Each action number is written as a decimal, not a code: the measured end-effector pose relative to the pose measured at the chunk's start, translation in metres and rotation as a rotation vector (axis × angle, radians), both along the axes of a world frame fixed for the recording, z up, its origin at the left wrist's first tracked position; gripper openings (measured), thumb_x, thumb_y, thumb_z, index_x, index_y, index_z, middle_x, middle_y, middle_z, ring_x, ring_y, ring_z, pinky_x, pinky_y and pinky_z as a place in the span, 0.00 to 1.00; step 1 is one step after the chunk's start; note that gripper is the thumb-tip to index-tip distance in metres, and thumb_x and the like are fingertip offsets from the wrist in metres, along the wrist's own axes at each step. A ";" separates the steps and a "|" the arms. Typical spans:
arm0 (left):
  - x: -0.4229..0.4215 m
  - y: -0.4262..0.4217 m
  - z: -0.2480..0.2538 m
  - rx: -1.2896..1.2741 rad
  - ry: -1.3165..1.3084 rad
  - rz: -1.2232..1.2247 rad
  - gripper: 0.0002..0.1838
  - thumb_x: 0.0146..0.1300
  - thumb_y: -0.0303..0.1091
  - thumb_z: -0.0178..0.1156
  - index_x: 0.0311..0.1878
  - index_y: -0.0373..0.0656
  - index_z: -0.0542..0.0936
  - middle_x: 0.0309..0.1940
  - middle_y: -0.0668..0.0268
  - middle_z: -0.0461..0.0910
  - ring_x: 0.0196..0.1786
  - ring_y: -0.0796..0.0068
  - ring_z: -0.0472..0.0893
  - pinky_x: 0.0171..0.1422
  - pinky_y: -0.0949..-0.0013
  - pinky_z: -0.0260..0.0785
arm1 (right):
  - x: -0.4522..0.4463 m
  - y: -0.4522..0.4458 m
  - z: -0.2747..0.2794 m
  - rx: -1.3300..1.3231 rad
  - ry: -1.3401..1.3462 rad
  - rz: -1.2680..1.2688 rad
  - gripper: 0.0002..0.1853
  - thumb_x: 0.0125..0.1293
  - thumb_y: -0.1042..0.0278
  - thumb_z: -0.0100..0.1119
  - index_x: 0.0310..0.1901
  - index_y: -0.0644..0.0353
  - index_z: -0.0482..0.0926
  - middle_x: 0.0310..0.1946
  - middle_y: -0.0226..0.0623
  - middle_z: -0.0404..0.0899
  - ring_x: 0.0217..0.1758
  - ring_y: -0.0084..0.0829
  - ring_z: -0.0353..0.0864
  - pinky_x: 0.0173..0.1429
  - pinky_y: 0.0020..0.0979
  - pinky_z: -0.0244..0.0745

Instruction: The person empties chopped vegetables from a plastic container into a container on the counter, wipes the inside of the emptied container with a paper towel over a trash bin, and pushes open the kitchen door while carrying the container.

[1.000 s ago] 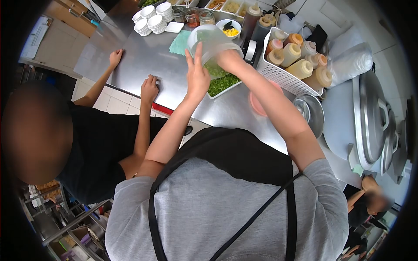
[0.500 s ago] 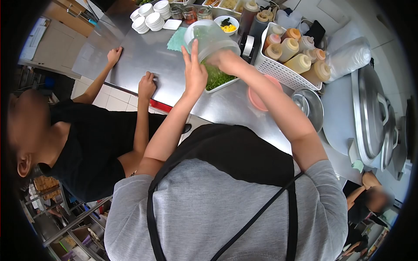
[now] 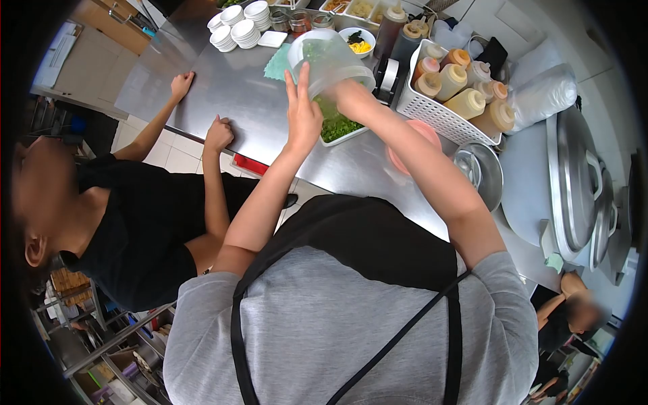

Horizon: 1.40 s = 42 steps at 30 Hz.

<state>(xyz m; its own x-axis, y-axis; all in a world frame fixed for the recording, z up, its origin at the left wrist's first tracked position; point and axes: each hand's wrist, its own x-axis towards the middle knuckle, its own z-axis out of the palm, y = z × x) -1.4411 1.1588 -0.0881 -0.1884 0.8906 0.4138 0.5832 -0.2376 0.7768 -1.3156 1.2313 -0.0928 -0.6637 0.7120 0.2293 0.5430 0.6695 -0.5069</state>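
In the upper centre, the left hand (image 3: 305, 121) holds a tilted tub (image 3: 312, 52), two fingers spread along it; the right hand (image 3: 355, 101) reaches in at its mouth, fingers unclear. Greens (image 3: 339, 127) lie in the tray (image 3: 345, 140) below; some seem left inside the tub.

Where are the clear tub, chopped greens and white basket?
Clear tub (image 3: 331, 52): head view, side wall.
Chopped greens (image 3: 339, 127): head view, middle of visible pile.
White basket (image 3: 437, 119): head view, long perforated side.

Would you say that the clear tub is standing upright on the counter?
No, the left hand holds the tub tilted above the chopped greens.
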 end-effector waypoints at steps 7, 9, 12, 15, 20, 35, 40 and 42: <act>-0.002 0.000 -0.004 0.004 0.019 -0.012 0.41 0.46 0.11 0.40 0.68 0.46 0.52 0.68 0.57 0.50 0.71 0.46 0.42 0.68 0.56 0.48 | 0.007 -0.004 -0.002 -0.056 -0.027 0.085 0.11 0.48 0.78 0.54 0.35 0.62 0.81 0.30 0.49 0.79 0.35 0.43 0.78 0.42 0.38 0.71; -0.002 0.000 -0.005 0.012 0.021 -0.010 0.40 0.46 0.11 0.40 0.67 0.46 0.52 0.67 0.58 0.51 0.71 0.47 0.42 0.68 0.55 0.47 | 0.009 -0.006 -0.001 -0.078 -0.011 0.092 0.12 0.48 0.79 0.53 0.35 0.62 0.81 0.31 0.49 0.79 0.36 0.44 0.78 0.42 0.38 0.71; -0.004 0.001 -0.005 0.010 0.023 -0.014 0.40 0.46 0.11 0.40 0.67 0.46 0.52 0.67 0.58 0.51 0.71 0.47 0.42 0.68 0.55 0.47 | 0.013 -0.006 0.000 -0.134 0.001 0.113 0.14 0.46 0.80 0.52 0.36 0.62 0.81 0.31 0.48 0.79 0.37 0.45 0.78 0.44 0.38 0.72; -0.005 0.002 -0.005 0.049 0.057 -0.012 0.40 0.46 0.12 0.40 0.67 0.46 0.52 0.67 0.58 0.51 0.70 0.47 0.43 0.69 0.55 0.48 | 0.016 -0.004 0.005 -0.099 0.056 0.113 0.16 0.45 0.82 0.51 0.37 0.62 0.81 0.31 0.48 0.79 0.38 0.46 0.78 0.45 0.38 0.72; -0.001 0.001 -0.003 0.030 0.041 -0.003 0.40 0.46 0.12 0.40 0.67 0.46 0.52 0.67 0.57 0.52 0.70 0.47 0.44 0.68 0.56 0.48 | 0.019 -0.004 0.014 0.054 -0.034 0.015 0.16 0.44 0.83 0.50 0.37 0.63 0.81 0.31 0.49 0.79 0.38 0.46 0.78 0.45 0.38 0.72; -0.002 0.017 -0.006 0.067 0.025 0.016 0.40 0.46 0.13 0.41 0.68 0.47 0.51 0.66 0.51 0.53 0.69 0.44 0.46 0.70 0.56 0.44 | 0.027 0.001 0.046 0.001 -0.030 0.040 0.11 0.49 0.80 0.49 0.35 0.65 0.78 0.31 0.47 0.78 0.37 0.44 0.78 0.40 0.38 0.72; -0.007 0.026 -0.009 0.031 0.064 0.073 0.40 0.48 0.14 0.41 0.68 0.48 0.51 0.65 0.50 0.54 0.67 0.46 0.54 0.64 0.57 0.59 | 0.004 0.012 0.039 0.306 -0.052 -0.005 0.07 0.49 0.79 0.50 0.30 0.63 0.77 0.27 0.44 0.76 0.36 0.43 0.79 0.38 0.38 0.74; -0.010 0.028 -0.007 -0.046 -0.067 0.003 0.40 0.48 0.13 0.41 0.68 0.49 0.50 0.64 0.44 0.52 0.67 0.39 0.48 0.66 0.55 0.51 | -0.003 0.028 0.025 0.313 -0.097 0.066 0.07 0.47 0.79 0.52 0.30 0.63 0.77 0.28 0.44 0.77 0.35 0.43 0.79 0.38 0.37 0.74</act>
<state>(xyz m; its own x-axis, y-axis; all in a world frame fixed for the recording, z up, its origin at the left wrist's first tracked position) -1.4508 1.1867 -0.0948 -0.2167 0.9080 0.3586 0.5301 -0.1990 0.8242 -1.3185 1.2593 -0.0676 -0.7355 0.5715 0.3638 0.5286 0.8200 -0.2194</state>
